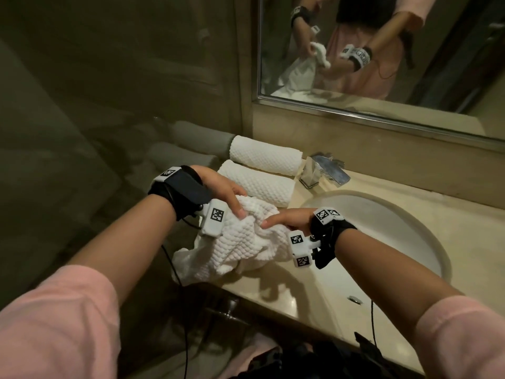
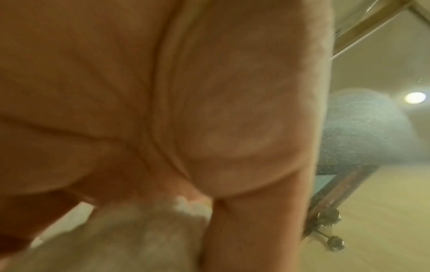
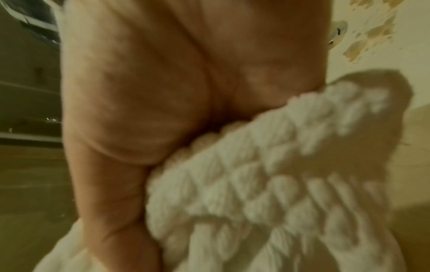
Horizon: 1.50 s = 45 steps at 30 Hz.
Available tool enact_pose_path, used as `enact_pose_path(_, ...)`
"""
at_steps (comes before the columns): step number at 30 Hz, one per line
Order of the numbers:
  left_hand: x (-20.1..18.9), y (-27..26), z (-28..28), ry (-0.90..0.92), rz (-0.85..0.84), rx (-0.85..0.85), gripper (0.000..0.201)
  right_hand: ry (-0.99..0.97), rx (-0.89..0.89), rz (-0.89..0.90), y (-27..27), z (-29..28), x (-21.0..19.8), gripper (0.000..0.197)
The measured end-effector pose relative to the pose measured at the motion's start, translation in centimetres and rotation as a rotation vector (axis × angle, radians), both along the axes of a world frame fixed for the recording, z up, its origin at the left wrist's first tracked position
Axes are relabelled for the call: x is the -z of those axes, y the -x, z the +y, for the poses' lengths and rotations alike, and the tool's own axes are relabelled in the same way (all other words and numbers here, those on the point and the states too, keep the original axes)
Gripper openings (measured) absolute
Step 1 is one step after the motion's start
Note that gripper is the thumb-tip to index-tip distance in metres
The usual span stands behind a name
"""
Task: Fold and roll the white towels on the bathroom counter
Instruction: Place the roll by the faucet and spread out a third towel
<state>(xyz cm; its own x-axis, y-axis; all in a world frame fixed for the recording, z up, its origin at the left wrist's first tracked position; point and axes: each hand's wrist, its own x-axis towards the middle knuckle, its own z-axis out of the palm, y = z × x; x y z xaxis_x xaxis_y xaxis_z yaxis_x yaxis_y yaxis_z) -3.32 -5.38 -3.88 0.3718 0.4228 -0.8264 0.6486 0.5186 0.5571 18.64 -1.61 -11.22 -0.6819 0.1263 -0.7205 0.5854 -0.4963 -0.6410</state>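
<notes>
A crumpled white waffle towel (image 1: 240,242) hangs bunched over the counter's left front corner, held up by both hands. My left hand (image 1: 229,195) grips its top from the left, thumb pressed on the cloth. My right hand (image 1: 287,220) holds the towel's right side, one finger stretched across the folds. Two rolled white towels (image 1: 265,155) (image 1: 257,181) lie side by side behind them on the counter. The left wrist view shows my palm with a bit of towel (image 2: 190,206); the right wrist view shows my palm with the towel (image 3: 267,184) held against it.
A white basin (image 1: 382,228) is sunk into the beige counter (image 1: 287,296) to the right. A chrome tap (image 1: 322,170) stands behind it, under a framed mirror (image 1: 382,110). A glass wall closes off the left side.
</notes>
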Motion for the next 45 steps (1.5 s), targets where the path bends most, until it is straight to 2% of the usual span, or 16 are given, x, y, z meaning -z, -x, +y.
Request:
enact_pose_path(2,-0.6,-1.3,-1.6,-0.041,-0.021,-0.108,0.04,-0.012,0.13,0.019,-1.4,-1.1,-0.8,0.039)
enact_pose_path(4,-1.2,-2.7,-3.1,-0.113,-0.028,-0.199,0.045,-0.011,0.194,0.056,-2.8,-2.0,-1.4,0.049)
enact_pose_path(7,-2.6,-5.6,-5.8,-0.189,-0.049,-0.251,0.052,-0.006,0.242,0.13,-5.3,-4.3,-3.2,0.035)
enact_pose_path(10,-4.2,-9.1,-9.0,-0.259,-0.083,-0.314,0.053,0.011,0.298,0.247,-8.7,-6.9,-4.8,0.033)
enact_pose_path(13,-5.5,-12.7,-11.8,-0.329,-0.097,-0.318,0.046,-0.014,0.345,0.324,-12.2,-9.3,-6.1,0.034)
enact_pose_path(17,-7.0,-17.9,-14.5,-0.4,-0.14,-0.275,0.03,-0.172,0.414,0.335,-16.8,-11.9,-8.1,0.025)
enact_pose_path(19,-7.6,-20.0,-15.0,-0.42,-0.174,-0.243,0.032,-0.221,0.45,0.32,-18.8,-12.6,-9.0,0.024)
enact_pose_path(23,-8.9,-23.9,-14.9,-0.441,-0.224,-0.193,0.037,-0.298,0.521,0.363,-22.9,-13.8,-10.8,0.027)
enact_pose_path(27,-10.7,-27.7,-14.1,-0.486,-0.276,-0.156,0.028,-0.403,0.627,0.419,-26.4,-14.4,-12.6,0.04)
enact_pose_path(32,-13.3,-31.6,-11.8,-0.567,-0.311,-0.118,0.047,-0.602,0.824,0.422,-29.8,-14.5,-15.9,0.056)
enact_pose_path(35,-15.2,-33.9,-10.4,-0.604,-0.36,-0.106,0.032,-0.735,0.948,0.42,-31.7,-14.1,-18.4,0.057)
enact_pose_path(39,-18.4,-36.6,-8.5,-0.756,-0.359,-0.037,0.034,-0.935,1.17,0.378,-33.6,-14.0,-22.4,0.062)
enact_pose_path(41,-20.1,-38.0,-7.7,-0.79,-0.411,0.018,0.017,-1.029,1.25,0.355,-34.3,-14.1,-24.7,0.054)
enact_pose_path(42,-21.1,-38.7,-7.4,-0.797,-0.451,0.041,0.017,-1.073,1.281,0.354,-34.7,-14.2,-25.9,0.046)
enact_pose_path(45,-23.5,-39.9,-6.8,-0.822,-0.554,0.129,0.035,-1.181,1.331,0.372,-35.6,-14.6,-29.0,0.039)
